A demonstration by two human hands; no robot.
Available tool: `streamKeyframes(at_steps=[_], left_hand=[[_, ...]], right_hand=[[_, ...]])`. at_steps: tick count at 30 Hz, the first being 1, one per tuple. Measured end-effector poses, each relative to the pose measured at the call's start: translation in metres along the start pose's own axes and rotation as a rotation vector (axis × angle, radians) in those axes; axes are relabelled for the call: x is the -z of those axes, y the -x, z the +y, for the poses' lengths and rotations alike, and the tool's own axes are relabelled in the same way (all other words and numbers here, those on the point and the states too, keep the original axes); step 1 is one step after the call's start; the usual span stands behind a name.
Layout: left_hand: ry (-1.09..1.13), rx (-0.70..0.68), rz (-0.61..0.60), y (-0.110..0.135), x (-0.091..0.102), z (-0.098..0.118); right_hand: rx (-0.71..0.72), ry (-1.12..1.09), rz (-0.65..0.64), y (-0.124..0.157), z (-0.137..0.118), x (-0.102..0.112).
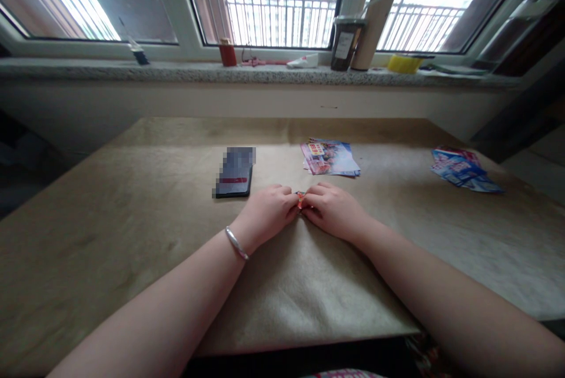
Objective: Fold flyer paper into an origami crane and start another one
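Observation:
My left hand (267,212) and my right hand (333,208) rest knuckles-up on the brown paper-covered table (132,236), fingertips meeting. Between them they pinch a small red-and-orange folded piece of paper (301,199), mostly hidden by the fingers. A silver bangle (236,243) circles my left wrist. A dark phone (234,179) lies flat just beyond my left hand. A stack of colourful printed sheets (330,158) lies just beyond my right hand.
A second pile of blue-and-red printed sheets (463,169) lies at the far right of the table. On the stone windowsill (176,73) stand a red cup (228,52), a dark jar (345,43), a tall cardboard roll (378,13) and yellow tape (404,63).

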State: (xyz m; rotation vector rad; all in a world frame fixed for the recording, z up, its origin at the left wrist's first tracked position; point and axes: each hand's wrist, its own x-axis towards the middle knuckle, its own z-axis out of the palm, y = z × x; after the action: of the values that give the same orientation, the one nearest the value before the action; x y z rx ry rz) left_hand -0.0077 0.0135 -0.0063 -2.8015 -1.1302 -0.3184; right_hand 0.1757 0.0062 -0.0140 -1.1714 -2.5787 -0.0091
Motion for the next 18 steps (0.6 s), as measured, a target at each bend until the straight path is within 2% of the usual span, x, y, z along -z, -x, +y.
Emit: streamKeyframes(at_steps=[7,14,18], left_hand=[[0.016,0.014,-0.004,0.0003,0.0022,0.0009],[0.029,0.029,0.01,0.0012,-0.0003,0.0008],[0.026,0.028,0.009,0.0015,-0.0009,-0.0003]], right_hand=[[-0.039,-0.02,-0.013,0.0004,-0.0005,-0.001],[-0.138,-0.217,-0.012,-0.0005,0.0059,-0.0053],[-0.152,-0.242,-0.009,-0.0017,0.0061,-0.0064]])
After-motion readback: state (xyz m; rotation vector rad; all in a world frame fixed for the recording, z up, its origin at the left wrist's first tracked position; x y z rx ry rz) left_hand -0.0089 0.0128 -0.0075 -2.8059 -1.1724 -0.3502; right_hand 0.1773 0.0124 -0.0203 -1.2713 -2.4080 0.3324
